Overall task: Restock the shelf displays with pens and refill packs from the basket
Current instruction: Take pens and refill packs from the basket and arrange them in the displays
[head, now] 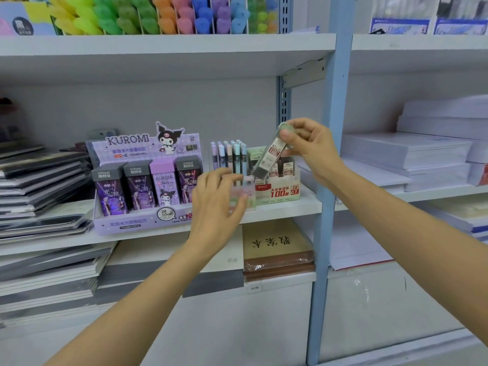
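A slim refill pack [269, 157] is pinched at its top end by the thumb and curled fingers of the right hand [309, 146], just above a green box [280, 192] of similar packs on the shelf [290, 210]. Its long axis is tilted, with the free end hanging toward 7 o'clock from the fingers, over the box's open top (the exact slot cannot be told). The left hand [216, 199], fingers loosely spread and gripping nothing, is held at the front of a pen stand [229, 155] at the box's 9 o'clock. A Kuromi box [142, 180] is seen further toward 9 o'clock.
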{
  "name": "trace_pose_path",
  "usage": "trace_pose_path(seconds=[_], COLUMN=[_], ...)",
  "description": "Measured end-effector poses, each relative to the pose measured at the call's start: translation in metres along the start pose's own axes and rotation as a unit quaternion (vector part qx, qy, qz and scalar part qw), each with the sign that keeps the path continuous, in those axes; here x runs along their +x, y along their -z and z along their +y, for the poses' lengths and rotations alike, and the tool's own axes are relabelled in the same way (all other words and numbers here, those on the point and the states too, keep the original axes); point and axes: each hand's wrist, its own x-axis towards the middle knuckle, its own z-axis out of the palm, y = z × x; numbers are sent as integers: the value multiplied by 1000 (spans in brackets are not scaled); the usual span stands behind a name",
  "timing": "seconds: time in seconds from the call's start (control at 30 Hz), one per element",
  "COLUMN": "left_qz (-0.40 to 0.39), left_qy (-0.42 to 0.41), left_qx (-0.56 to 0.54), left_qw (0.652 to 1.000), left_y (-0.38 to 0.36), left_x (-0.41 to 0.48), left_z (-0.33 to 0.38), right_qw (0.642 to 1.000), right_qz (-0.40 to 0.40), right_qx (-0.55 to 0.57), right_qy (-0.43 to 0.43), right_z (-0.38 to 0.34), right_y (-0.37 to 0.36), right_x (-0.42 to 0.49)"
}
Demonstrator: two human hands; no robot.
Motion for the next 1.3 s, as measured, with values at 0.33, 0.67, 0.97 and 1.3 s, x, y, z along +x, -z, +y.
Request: trace_pose_path(seconds=[0.33, 0.67, 0.97, 1.3], left_qz=[-102, -104, -108, -26], left_qy=[-28, -39, -45, -93], left_qx=[207, 210, 200, -13], left_qw=[973, 971, 973, 995], left_y=[-15, -16, -17, -93], left_x=[-6, -6, -8, -112], left_z=[-23, -28, -30, -28], right_qw=[974, 946, 919, 923], right_qz=[0, -97, -30, -159], right_qx=[-213, -308, -390, -335], right_qy=[71, 26, 52, 103], right_z=[9, 26, 43, 102], right_y=[-7, -19, -30, -9], right_x=[12, 14, 9, -137])
